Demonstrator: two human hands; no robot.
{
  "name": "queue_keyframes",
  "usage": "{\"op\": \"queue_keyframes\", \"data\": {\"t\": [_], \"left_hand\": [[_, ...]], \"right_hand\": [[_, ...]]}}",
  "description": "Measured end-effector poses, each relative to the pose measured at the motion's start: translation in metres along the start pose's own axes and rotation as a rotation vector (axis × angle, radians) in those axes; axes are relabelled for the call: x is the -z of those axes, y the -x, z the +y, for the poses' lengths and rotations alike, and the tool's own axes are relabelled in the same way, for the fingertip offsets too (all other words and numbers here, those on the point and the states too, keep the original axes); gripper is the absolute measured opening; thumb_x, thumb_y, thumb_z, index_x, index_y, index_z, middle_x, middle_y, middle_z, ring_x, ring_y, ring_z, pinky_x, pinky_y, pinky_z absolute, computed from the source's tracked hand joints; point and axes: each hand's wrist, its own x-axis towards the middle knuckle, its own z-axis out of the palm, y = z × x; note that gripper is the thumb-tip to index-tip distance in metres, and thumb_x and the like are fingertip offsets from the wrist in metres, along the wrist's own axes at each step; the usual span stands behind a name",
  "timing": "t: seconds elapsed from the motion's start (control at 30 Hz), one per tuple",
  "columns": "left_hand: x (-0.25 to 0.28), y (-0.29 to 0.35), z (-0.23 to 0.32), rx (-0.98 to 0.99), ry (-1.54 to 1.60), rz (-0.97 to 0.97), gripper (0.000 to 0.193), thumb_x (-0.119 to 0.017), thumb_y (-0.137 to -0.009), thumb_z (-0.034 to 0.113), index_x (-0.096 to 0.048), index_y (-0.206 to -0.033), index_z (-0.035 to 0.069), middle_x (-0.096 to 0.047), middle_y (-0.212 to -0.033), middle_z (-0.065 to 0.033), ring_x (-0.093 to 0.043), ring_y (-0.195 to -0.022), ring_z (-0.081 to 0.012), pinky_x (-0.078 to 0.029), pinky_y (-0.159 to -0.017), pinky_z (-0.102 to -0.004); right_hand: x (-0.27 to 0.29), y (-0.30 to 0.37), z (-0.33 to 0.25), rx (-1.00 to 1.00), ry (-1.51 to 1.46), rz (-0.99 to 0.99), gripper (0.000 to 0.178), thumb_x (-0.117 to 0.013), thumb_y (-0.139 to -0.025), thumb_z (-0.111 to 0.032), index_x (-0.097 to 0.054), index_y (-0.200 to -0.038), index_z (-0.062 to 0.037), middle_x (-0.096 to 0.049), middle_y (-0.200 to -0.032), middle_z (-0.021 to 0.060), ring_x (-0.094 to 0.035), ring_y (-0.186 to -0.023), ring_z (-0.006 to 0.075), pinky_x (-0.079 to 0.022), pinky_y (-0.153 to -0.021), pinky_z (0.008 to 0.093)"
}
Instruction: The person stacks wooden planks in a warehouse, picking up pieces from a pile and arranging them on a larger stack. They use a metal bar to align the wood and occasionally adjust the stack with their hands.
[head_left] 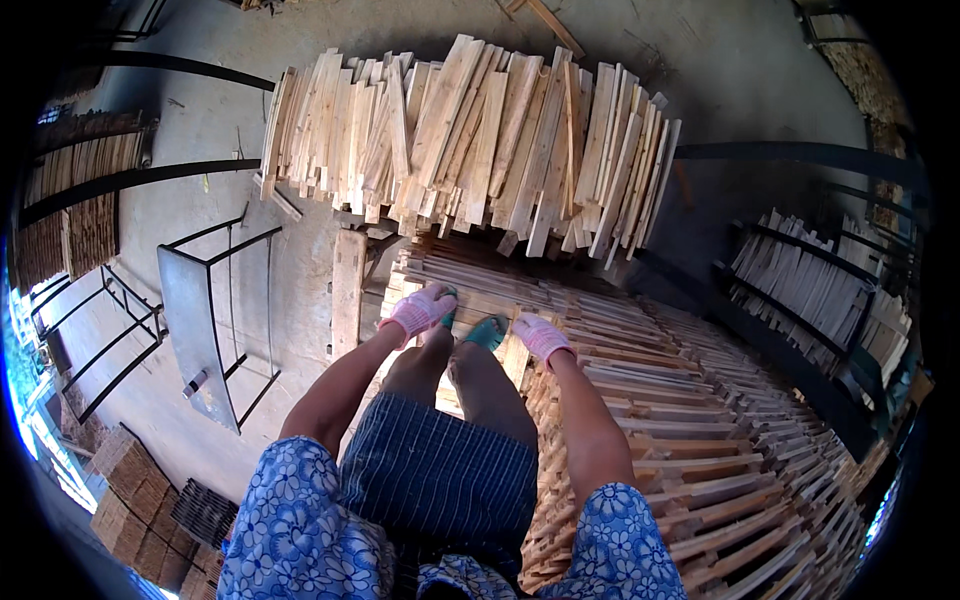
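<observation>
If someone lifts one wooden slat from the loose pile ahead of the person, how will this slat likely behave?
The slats look long, narrow and straight, so one would probably stay fairly stiff. Being slender, it is likely light. Several lie slanted across others, so neighbouring ones might slide.

Gloved right hand (541,337) near stacked slats (690,445)

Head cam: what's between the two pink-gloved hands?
In the head view, parts of two teal shoes, with pale wooden slats showing between them, lie between left hand and right hand.
</observation>
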Motion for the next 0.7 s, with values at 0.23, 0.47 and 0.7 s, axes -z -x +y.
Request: {"op": "queue_keyframes", "data": {"t": [0.23, 0.47, 0.7], "left_hand": [[0.041, -0.168, -0.05, -0.012, -0.211, 0.129, 0.064, -0.057, -0.09, 0.047, -0.054, -0.139, 0.007, -0.064, -0.128, -0.0236, -0.062, -0.12, -0.035, -0.048, -0.102, -0.0416], [0.084, -0.281, -0.031, 0.007, -0.303, 0.421, 0.077, -0.061, -0.088, 0.048, -0.037, -0.152, 0.013, -0.045, -0.147, -0.0275, -0.056, -0.126, -0.0401, -0.047, -0.105, -0.047], [0.078, -0.372, -0.002, 0.218, -0.609, 0.598, 0.114, -0.076, -0.083, 0.052, 0.003, -0.161, 0.026, -0.014, -0.165, -0.0221, -0.028, -0.147, -0.0443, -0.039, -0.108, -0.0612]], "right_hand": [[0.009, -0.145, 0.051, -0.077, 0.04, 0.172, 0.048, -0.048, -0.096, -0.048, -0.062, -0.126, -0.0131, -0.064, -0.126, 0.0218, -0.059, -0.119, 0.0403, -0.046, -0.1, 0.044], [-0.005, -0.278, 0.04, -0.022, -0.167, 0.461, 0.052, -0.049, -0.097, -0.046, -0.056, -0.132, -0.0085, -0.065, -0.118, 0.0268, -0.06, -0.113, 0.0447, -0.048, -0.094, 0.0487], [-0.036, -0.332, 0.0, -0.275, -0.128, 0.789, 0.06, -0.062, -0.092, -0.039, -0.042, -0.141, -0.0105, -0.052, -0.131, 0.0262, -0.057, -0.116, 0.0461, -0.049, -0.094, 0.0538]]}}
